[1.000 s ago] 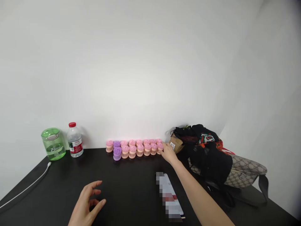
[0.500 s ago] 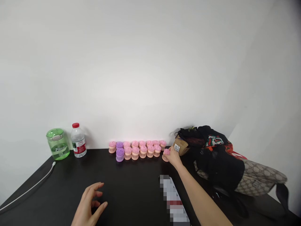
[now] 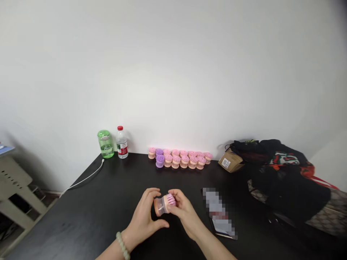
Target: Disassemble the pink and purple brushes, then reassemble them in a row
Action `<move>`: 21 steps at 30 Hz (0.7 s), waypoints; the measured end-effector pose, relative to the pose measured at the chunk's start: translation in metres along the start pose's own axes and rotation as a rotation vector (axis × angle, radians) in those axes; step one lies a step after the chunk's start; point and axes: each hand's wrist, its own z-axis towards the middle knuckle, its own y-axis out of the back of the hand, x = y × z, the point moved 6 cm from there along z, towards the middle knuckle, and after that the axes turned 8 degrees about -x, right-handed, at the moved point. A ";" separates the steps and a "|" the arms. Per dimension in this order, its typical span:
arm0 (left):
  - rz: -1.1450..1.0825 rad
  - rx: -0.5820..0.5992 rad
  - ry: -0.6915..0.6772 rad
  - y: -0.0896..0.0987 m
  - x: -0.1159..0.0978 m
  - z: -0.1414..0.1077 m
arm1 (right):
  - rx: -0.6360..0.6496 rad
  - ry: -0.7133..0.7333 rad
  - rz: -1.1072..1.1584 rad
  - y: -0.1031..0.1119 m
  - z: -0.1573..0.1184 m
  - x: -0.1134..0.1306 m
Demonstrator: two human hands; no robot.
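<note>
My right hand (image 3: 187,213) grips a round pink bristle brush (image 3: 162,206) by its bristle end, above the near middle of the table. The brush lies tipped on its side, with a clear middle section and a peach base facing left. My left hand (image 3: 146,213) is open, thumb and fingers spread around that base; whether a finger touches it I cannot tell. Along the wall stand similar pink brushes (image 3: 184,161) in two rows, bristles up, with two purple brushes (image 3: 159,161) near the left end.
A green lidded container (image 3: 105,145) and a red-capped water bottle (image 3: 122,144) stand at the back left, beside a white cable (image 3: 84,179). On the right lie a phone with a blurred screen (image 3: 219,213), a brown paper package (image 3: 230,161) and dark cloth with bags (image 3: 284,184).
My right hand has brought the single brush from the right end of the rows toward me and tipped it. My left hand has moved in beside it. The view has swung left.
</note>
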 end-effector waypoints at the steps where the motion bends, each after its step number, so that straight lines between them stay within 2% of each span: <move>1: 0.035 -0.015 0.030 0.001 0.001 0.001 | 0.009 -0.018 0.027 -0.010 -0.001 -0.003; 5: 0.175 -0.032 0.087 0.008 0.011 0.005 | 0.017 -0.028 0.069 -0.029 0.007 -0.014; 11: 0.233 -0.031 -0.134 0.011 0.009 0.005 | 0.035 -0.017 0.072 -0.032 0.007 -0.026; 16: 0.244 0.024 -0.266 0.009 -0.001 0.005 | 0.055 -0.016 0.056 -0.033 0.004 -0.030; 21: 0.236 0.036 -0.287 0.007 0.000 0.003 | 0.009 0.023 -0.028 -0.029 0.004 -0.024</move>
